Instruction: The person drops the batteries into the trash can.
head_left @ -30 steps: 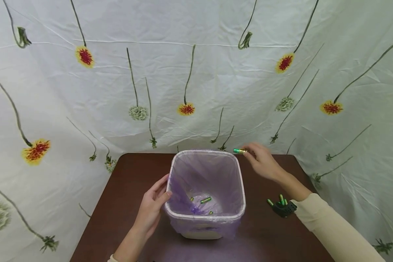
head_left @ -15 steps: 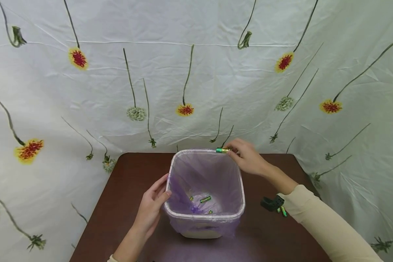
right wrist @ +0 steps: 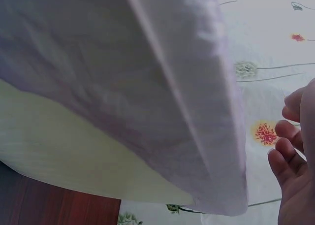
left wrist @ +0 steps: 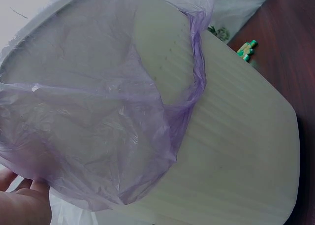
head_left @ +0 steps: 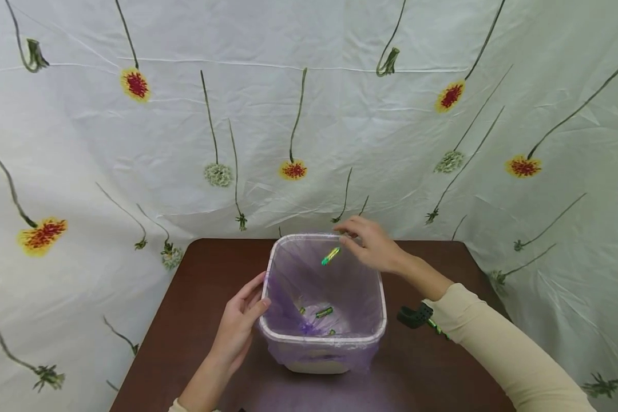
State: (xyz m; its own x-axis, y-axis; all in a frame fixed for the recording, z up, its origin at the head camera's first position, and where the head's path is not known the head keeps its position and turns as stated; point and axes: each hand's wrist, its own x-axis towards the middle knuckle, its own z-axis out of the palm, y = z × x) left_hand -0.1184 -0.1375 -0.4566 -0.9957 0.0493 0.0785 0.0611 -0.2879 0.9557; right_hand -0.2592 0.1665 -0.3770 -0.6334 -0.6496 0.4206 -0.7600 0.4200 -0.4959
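Observation:
A white bin (head_left: 321, 341) lined with a thin purple plastic bag (left wrist: 98, 136) stands upright on the table. My left hand (head_left: 237, 323) grips its left rim, thumb over the edge and fingers along the outside wall. Above the bin's far right corner is my right hand (head_left: 371, 246), its fingers apart and holding nothing. A shiny green-and-gold battery (head_left: 331, 256) is in the air just below those fingertips, tilted, inside the bin's opening. Several similar batteries (head_left: 324, 312) lie on the bag at the bottom.
More green-and-gold batteries (left wrist: 246, 49) lie on the dark brown table (head_left: 221, 269) to the right of the bin, partly hidden by the right sleeve (head_left: 494, 337) in the head view. A white floral cloth (head_left: 268, 114) hangs behind and around the table.
My right hand has moved left from beside the bin to over its far right corner and let go of the battery, which is now dropping. My left hand has stayed on the rim.

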